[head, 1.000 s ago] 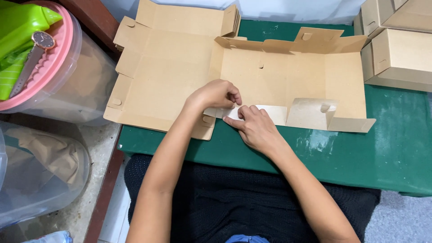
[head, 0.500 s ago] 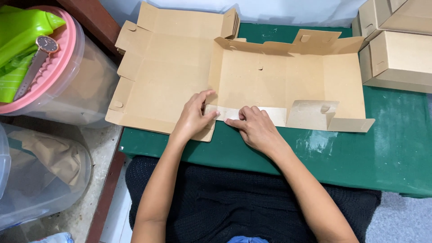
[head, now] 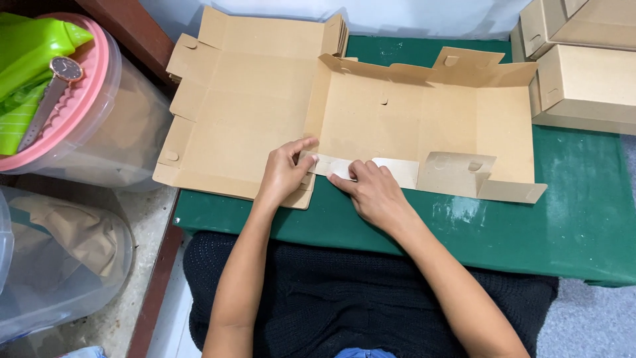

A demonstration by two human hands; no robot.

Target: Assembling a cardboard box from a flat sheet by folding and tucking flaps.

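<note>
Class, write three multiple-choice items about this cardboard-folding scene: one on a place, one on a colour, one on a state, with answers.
1. Where does the wristwatch lie?
A. on the pink-rimmed clear plastic tub
B. on the table
C. on a wrist

2. What colour is the table cover?
A. red
B. green
C. white

3. How is the brown cardboard box blank under the hands?
A. sealed shut
B. crushed
C. opened out, near flap being pressed

Answers: 1 A, it rests on the tub's top at left. 2 B, green shows around the blank. 3 C, left hand and right hand press its front flap.
</note>
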